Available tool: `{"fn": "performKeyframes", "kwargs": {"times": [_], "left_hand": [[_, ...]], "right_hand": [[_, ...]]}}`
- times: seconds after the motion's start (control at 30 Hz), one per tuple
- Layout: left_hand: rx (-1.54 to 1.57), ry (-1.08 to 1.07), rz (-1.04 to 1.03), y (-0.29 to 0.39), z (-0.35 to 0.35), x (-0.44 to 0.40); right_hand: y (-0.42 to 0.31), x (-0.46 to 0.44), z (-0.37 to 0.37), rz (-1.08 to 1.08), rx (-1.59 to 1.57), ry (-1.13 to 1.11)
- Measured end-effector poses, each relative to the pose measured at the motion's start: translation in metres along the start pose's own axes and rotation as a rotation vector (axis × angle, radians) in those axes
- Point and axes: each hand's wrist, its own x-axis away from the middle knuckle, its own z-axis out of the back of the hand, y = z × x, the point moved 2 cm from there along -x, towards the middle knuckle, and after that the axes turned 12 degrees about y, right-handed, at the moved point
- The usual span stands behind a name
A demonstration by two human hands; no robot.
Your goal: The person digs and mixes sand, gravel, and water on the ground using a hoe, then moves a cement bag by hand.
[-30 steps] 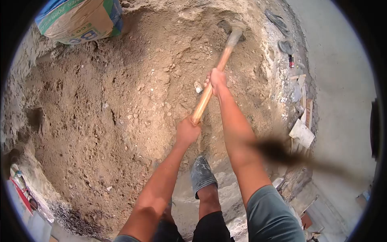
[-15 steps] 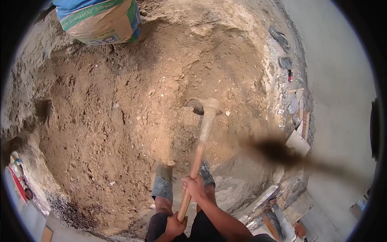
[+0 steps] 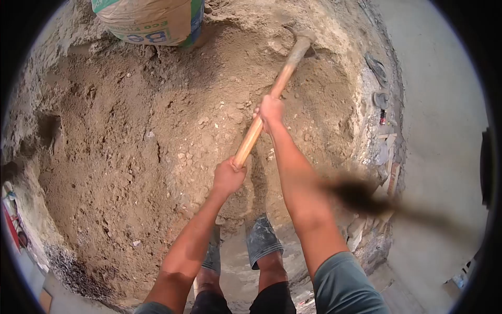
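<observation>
A hoe-like tool (image 3: pixel 252 140) with a wooden handle slants up and to the right, its dirt-coated metal head (image 3: pixel 301 37) at the upper edge of the dug soil. My left hand (image 3: pixel 229 177) is wrapped round the lower end of the handle. Farther up, near its middle, my right hand (image 3: pixel 271 111) grips the same handle. Both arms are stretched forward. The tool's blade is partly hidden behind its own head. Beneath my arms lies loose brown soil (image 3: pixel 130 183) with small stones.
A cement bag (image 3: pixel 151 23) stands at the top left. My boots (image 3: pixel 263 240) are on wet ground below my hands. Sandals (image 3: pixel 380 99), a small red can and scrap pieces line the right edge beside a grey floor (image 3: pixel 434 131). A dark blur crosses the right side.
Half a second ago the tool head was low, near my boots, with both hands close to my body. Now the head and both hands are farther forward, and both hands still hold the handle.
</observation>
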Motion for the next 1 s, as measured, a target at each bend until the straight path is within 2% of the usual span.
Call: {"fn": "performKeyframes", "kwargs": {"times": [0.07,0.13,0.23,0.33,0.37,0.43,0.5,0.57,0.6,0.67,0.7,0.73,0.77,0.83,0.87,0.93,1.0], "left_hand": [[-0.115,0.014,0.046,-0.026,0.018,0.028],[-0.066,-0.086,0.190,-0.023,0.023,0.068],[-0.082,-0.031,0.225,-0.016,0.029,0.132],[-0.161,-0.026,0.304,-0.045,0.051,0.212],[-0.184,-0.028,0.317,-0.049,0.063,0.238],[-0.187,-0.060,0.412,-0.086,0.070,0.299],[-0.137,-0.056,0.393,-0.060,0.081,0.351],[-0.106,-0.158,0.476,-0.076,0.082,0.401],[-0.075,-0.117,0.326,-0.076,0.083,0.406],[-0.087,-0.126,0.222,-0.083,0.073,0.378],[-0.057,-0.124,0.112,-0.070,0.066,0.338],[-0.029,-0.118,-0.007,-0.052,0.057,0.283],[0.017,-0.059,-0.216,-0.038,0.047,0.225],[0.046,0.020,-0.345,0.026,0.044,0.104],[0.022,0.054,-0.391,0.037,0.040,0.045],[-0.092,0.096,-0.321,0.075,0.059,-0.031],[-0.079,0.060,-0.207,0.057,0.070,-0.036]], "right_hand": [[0.035,0.015,-0.009,-0.127,0.090,-0.011],[0.051,0.035,0.018,-0.219,0.128,-0.053],[0.075,0.063,0.047,-0.343,0.186,-0.105],[0.132,0.121,0.091,-0.477,0.182,-0.170],[0.152,0.149,0.109,-0.444,0.171,-0.188],[0.164,0.207,0.143,-0.538,0.175,-0.153],[0.167,0.261,0.182,-0.620,0.158,-0.189],[0.159,0.305,0.210,-0.619,0.179,-0.168],[0.144,0.303,0.206,-0.543,0.090,-0.202],[0.109,0.305,0.216,-0.413,-0.067,-0.245],[0.074,0.294,0.207,-0.304,-0.170,-0.233],[0.034,0.271,0.185,-0.190,-0.279,-0.224],[0.003,0.246,0.164,-0.071,-0.308,-0.202],[-0.050,0.180,0.111,0.164,-0.427,-0.229],[-0.083,0.162,0.076,0.270,-0.488,-0.195],[-0.103,0.106,0.012,0.312,-0.519,-0.218],[-0.084,0.061,-0.041,0.161,-0.407,-0.193]]}}
